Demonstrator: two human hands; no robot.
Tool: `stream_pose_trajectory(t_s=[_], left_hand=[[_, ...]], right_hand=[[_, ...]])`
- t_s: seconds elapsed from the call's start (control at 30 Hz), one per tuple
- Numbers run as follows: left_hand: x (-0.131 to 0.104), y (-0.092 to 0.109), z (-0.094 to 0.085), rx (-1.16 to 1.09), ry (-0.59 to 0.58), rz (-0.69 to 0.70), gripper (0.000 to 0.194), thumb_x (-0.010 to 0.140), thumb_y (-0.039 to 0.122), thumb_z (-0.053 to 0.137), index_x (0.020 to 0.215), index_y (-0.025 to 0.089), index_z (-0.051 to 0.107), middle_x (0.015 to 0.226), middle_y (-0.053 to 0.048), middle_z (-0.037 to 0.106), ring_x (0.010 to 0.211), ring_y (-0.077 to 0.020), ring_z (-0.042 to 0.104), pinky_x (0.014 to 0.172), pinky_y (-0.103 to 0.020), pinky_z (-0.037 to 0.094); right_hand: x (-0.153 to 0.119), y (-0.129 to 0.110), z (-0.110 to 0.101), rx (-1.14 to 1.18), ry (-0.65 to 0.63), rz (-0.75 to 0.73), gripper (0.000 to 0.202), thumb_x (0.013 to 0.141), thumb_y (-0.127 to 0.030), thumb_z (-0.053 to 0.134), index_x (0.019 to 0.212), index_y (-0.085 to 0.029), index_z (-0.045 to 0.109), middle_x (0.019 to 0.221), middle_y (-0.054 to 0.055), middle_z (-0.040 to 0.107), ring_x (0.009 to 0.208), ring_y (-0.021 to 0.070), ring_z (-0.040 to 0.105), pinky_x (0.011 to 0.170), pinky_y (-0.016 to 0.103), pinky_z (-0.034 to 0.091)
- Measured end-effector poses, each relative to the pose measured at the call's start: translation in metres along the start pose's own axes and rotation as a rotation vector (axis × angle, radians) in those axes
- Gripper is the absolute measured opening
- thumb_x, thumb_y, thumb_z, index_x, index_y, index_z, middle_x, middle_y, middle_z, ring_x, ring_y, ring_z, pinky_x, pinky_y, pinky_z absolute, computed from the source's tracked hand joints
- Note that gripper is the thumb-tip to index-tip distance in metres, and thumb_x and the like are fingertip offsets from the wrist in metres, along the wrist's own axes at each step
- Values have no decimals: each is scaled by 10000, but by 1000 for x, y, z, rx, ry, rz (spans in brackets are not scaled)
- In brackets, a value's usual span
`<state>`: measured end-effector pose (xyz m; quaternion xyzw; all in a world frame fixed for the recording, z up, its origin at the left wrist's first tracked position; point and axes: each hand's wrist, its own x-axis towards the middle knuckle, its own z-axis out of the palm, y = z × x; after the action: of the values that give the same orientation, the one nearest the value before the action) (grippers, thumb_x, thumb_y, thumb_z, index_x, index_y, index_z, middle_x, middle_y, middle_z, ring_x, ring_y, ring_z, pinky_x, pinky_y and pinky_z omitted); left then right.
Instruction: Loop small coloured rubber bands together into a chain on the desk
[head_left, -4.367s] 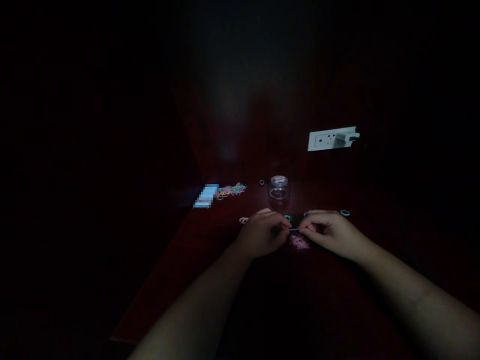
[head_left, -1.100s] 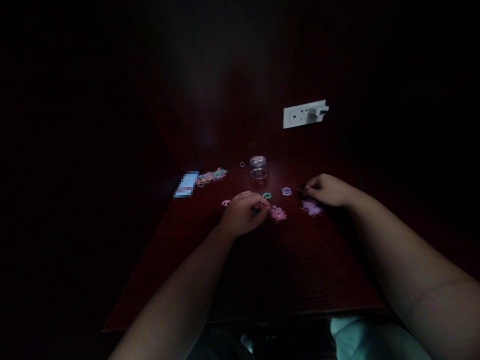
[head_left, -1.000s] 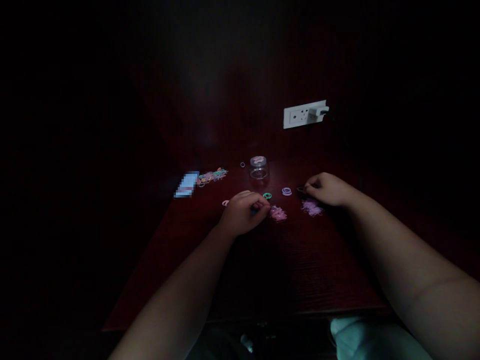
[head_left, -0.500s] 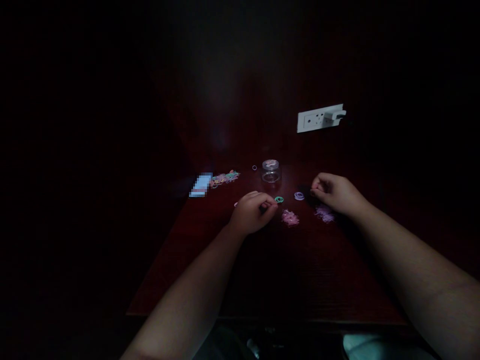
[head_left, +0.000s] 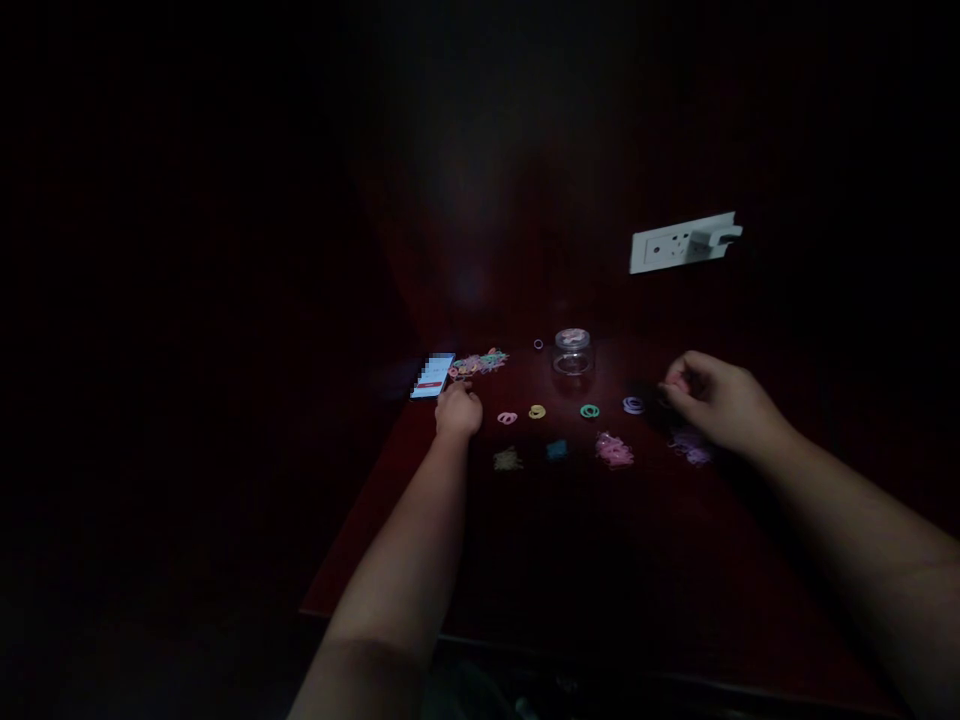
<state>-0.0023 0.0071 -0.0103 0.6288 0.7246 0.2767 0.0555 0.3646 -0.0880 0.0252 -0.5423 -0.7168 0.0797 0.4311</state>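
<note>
My left hand (head_left: 459, 408) is at the near edge of a mixed heap of coloured bands (head_left: 480, 363), beside a lit phone (head_left: 433, 376); its fingers are too small and dark to read. On the right, my right hand (head_left: 701, 393) is closed in a pinch, with something reddish at its fingertips that I cannot make out. Between the hands lie pink bands (head_left: 508, 418), yellow bands (head_left: 537, 411), green bands (head_left: 589, 411) and purple bands (head_left: 633, 405). Nearer me are small piles: pale yellowish (head_left: 508, 459), blue (head_left: 556, 449), pink (head_left: 615, 450) and purple (head_left: 690, 447).
A clear lidded jar (head_left: 573, 354) stands toward the back of the dark red table (head_left: 585, 560), with a single purple ring (head_left: 538, 344) to its left. A white socket plate (head_left: 682, 243) with a plug is on the wall.
My left hand has moved left, from beside the green bands to the mixed heap, uncovering the yellow bands and the pale and blue piles. The whole view has shifted, with things now further right.
</note>
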Motion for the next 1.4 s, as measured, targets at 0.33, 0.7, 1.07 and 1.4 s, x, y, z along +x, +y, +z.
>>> stream_pose_trajectory(t_s=[0.33, 0.7, 1.07, 1.4], left_hand=[[17, 13, 11, 115, -97, 123, 405, 921, 271, 455, 1281, 211, 629, 1494, -65, 508, 1372, -329, 436, 1115, -481, 384], [21, 13, 14, 156, -46, 106, 369, 923, 277, 461, 1253, 202, 609, 1334, -112, 617, 1279, -315, 523, 1085, -442, 413], [23, 12, 14, 144, -40, 64, 368, 891, 264, 508, 1234, 216, 630, 1328, -129, 627, 1260, -344, 547, 1050, -491, 442], [24, 9, 14, 101, -12, 79, 322, 855, 250, 575, 1147, 211, 707, 1207, -131, 703, 1190, -312, 612, 1005, -432, 479]], right_hand=[[-1, -4, 3, 28, -14, -11, 157, 836, -340, 598, 765, -217, 532, 647, -7, 521, 557, 138, 492, 534, 263, 411], [-2, -7, 2, 19, -2, -25, 178, 845, -360, 594, 761, -218, 528, 643, 1, 536, 557, 139, 495, 543, 267, 415], [-2, -7, 3, 51, -8, -22, 185, 845, -363, 598, 758, -218, 523, 643, -2, 525, 559, 138, 491, 531, 264, 414], [-1, -6, 4, 45, -1, -38, 163, 843, -338, 590, 755, -219, 522, 632, -11, 526, 554, 136, 492, 540, 260, 415]])
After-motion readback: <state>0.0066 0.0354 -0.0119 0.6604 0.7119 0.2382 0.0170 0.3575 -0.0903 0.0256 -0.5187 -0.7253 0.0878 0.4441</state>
